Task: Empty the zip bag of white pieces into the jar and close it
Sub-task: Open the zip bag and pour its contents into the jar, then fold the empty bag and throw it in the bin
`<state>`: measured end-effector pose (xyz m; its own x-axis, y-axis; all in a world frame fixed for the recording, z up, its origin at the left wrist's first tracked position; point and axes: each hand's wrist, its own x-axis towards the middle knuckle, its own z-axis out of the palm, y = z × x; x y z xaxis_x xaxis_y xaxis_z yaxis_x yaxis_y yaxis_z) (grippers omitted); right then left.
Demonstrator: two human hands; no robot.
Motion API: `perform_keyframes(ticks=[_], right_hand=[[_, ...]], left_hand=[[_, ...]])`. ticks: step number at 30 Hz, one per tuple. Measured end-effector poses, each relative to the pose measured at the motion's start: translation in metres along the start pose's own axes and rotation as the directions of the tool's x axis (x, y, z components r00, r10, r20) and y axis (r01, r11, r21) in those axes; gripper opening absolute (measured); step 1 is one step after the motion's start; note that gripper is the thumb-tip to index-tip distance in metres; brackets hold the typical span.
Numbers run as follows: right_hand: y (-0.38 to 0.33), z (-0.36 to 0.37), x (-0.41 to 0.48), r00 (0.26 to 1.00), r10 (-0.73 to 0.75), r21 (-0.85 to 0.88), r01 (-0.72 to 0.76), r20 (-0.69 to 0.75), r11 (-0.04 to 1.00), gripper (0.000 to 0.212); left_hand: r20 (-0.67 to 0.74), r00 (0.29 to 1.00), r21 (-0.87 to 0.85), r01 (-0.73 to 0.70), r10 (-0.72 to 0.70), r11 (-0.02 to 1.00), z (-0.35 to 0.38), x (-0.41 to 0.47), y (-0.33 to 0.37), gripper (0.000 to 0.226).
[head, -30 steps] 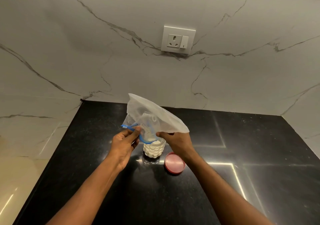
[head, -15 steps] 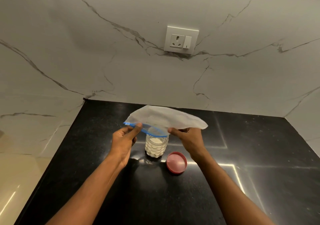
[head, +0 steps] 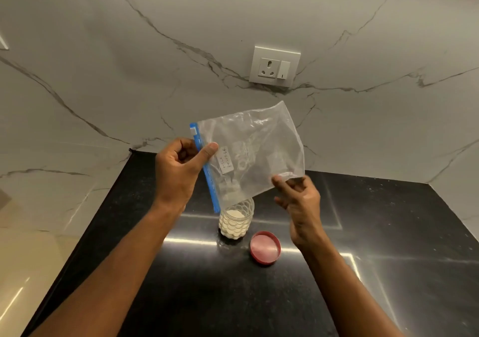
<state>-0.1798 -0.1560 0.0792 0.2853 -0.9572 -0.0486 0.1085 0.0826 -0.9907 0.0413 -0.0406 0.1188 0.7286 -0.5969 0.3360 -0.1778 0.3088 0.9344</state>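
A clear zip bag [head: 255, 147] with a blue zip strip and a small white label hangs in the air above the jar, and looks empty. My left hand [head: 181, 170] pinches the bag at the blue strip. My right hand [head: 300, 202] holds the bag's lower right corner between its fingertips. Below the bag stands an open, dimpled glass jar [head: 236, 222] on the black counter, holding white material. Its pink lid [head: 265, 248] lies flat on the counter to the jar's right.
The black stone counter [head: 388, 272] meets a marble wall at the back and on both sides. A wall socket with a switch [head: 274, 67] sits above the counter. The counter's left edge drops to a pale floor [head: 23, 266].
The bag has been lifted from lying flat over the jar and turned upright, its blue strip now running vertically at the left. Both hands rose with it.
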Motion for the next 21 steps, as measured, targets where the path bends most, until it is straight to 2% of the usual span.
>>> perform_keyframes(ticks=[4,7,9,11,13,15,18,21], right_hand=[[-0.018,0.015,0.007,0.996,-0.083,-0.078,0.082,-0.018,0.994,0.079],[-0.031,0.040,0.006,0.965,-0.260,-0.303,0.252,0.013,0.919,0.068],[-0.042,0.061,0.002,0.896,-0.427,-0.382,0.438,0.119,0.813,0.052],[-0.052,0.084,-0.004,0.810,-0.522,-0.377,0.587,0.267,0.716,0.040],[-0.058,0.105,-0.012,0.713,-0.572,-0.359,0.700,0.405,0.618,0.038],[-0.060,0.122,-0.018,0.651,-0.575,-0.328,0.753,0.496,0.570,0.036],[-0.058,0.136,-0.023,0.661,-0.522,-0.245,0.716,0.538,0.654,0.031],[-0.047,0.140,-0.029,0.688,-0.469,-0.180,0.649,0.554,0.739,0.024]], left_hand=[[-0.040,0.995,0.035,-0.089,0.090,0.995,-0.018,0.010,0.030,0.034],[0.022,0.985,0.159,-0.175,0.173,0.972,-0.035,0.013,0.047,0.037],[0.095,0.970,0.304,-0.243,0.224,0.921,-0.044,0.011,0.054,0.037],[0.144,0.955,0.402,-0.294,0.257,0.867,-0.050,0.005,0.056,0.035],[0.182,0.942,0.461,-0.336,0.283,0.821,-0.056,-0.003,0.058,0.035],[0.217,0.924,0.511,-0.383,0.316,0.770,-0.063,-0.011,0.057,0.034],[0.204,0.919,0.562,-0.391,0.336,0.729,-0.076,-0.019,0.056,0.030],[0.180,0.938,0.582,-0.344,0.296,0.737,-0.088,-0.025,0.054,0.032]])
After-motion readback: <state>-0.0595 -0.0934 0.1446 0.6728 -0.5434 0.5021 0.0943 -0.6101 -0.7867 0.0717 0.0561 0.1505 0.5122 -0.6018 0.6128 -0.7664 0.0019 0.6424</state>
